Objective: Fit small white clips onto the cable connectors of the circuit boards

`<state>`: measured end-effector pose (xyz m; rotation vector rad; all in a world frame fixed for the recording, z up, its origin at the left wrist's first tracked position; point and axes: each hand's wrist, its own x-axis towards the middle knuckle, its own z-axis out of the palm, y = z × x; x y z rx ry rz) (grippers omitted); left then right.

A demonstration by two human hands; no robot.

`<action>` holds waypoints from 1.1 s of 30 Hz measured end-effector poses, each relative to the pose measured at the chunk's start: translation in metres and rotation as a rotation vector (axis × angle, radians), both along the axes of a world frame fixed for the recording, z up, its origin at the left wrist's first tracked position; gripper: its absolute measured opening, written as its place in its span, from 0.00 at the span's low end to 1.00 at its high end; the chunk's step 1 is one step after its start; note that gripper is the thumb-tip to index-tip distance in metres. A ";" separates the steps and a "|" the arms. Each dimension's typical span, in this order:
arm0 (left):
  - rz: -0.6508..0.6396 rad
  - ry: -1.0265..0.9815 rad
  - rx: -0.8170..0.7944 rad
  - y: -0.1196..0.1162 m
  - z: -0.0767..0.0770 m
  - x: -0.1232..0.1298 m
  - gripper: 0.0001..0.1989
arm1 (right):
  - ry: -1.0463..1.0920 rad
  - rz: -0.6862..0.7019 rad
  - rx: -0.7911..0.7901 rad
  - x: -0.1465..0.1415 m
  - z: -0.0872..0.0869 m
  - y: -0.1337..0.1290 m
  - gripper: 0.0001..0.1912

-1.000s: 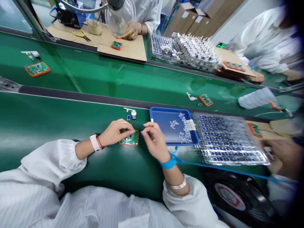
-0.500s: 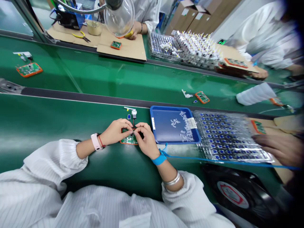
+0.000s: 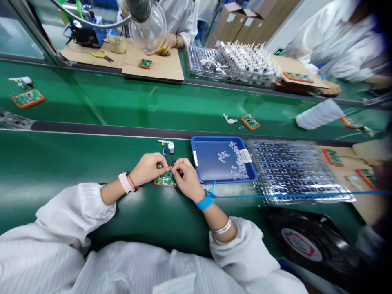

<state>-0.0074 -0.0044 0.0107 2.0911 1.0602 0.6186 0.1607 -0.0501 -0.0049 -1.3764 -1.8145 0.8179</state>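
Observation:
A green circuit board point(image 3: 165, 179) with an orange rim lies flat on the green bench in front of me. My left hand point(image 3: 152, 167) bends over its upper left part, thumb and forefinger pinched together. From the other side my right hand point(image 3: 185, 176) pinches at the board's top edge, its fingertips close to the left ones. Whatever sits between the fingertips is too small to make out. Just beyond the board are a white connector with a dark block point(image 3: 171, 148), a small blue part point(image 3: 165, 151) and a thin white strip point(image 3: 164, 141).
Right of my hands lies a blue tray point(image 3: 211, 163) with small clear pieces, beside clear plastic trays point(image 3: 294, 171) of blue parts. A blue wrist cord point(image 3: 281, 196) crosses them. A black fan point(image 3: 306, 241) stands lower right. Boards lie on the conveyor belt point(image 3: 137, 98); co-workers sit beyond.
My view has shifted slightly. Boards on the belt appear further left. The co-worker's hand at right has drawn back from the plastic trays. My hands stay pinched at the circuit board.

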 end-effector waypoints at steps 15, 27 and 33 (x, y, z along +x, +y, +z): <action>-0.054 -0.002 -0.115 0.024 0.025 -0.017 0.33 | -0.336 -0.562 0.218 0.196 -0.025 0.049 0.07; 0.568 0.411 0.451 0.168 0.009 -0.096 0.35 | -0.437 -0.459 0.175 0.201 -0.032 0.050 0.07; 0.564 0.603 0.418 0.173 -0.013 -0.118 0.32 | -0.438 -0.397 0.209 0.202 -0.031 0.044 0.06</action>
